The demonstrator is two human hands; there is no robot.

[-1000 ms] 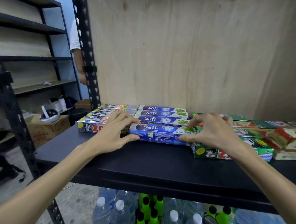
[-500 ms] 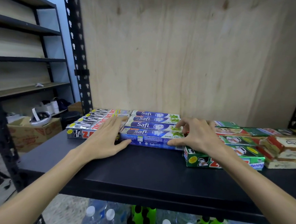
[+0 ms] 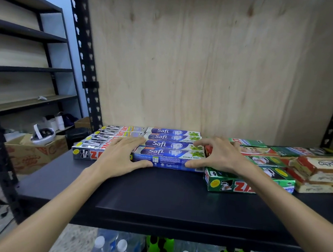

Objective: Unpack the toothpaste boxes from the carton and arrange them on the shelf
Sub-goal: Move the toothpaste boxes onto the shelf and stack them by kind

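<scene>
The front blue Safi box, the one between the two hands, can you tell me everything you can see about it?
The front blue Safi box is a long, narrow carton, seemingly glossy card, blue with white "Safi" lettering, green mint leaves and "Double Mint" print. It lies flat on the black shelf, lengthwise left to right, foremost in a row of matching boxes. The left hand touches its left end with straight fingers, thumb on the front face. The right hand grips its right end, fingers curled over the top.

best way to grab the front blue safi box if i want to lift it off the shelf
Take the front Safi box by its two short ends, coming from the open shelf edge in front. It lies flat and long, hemmed in by another Safi box behind and Zact boxes beside it. The left hand and right hand already sit at those ends.
</scene>
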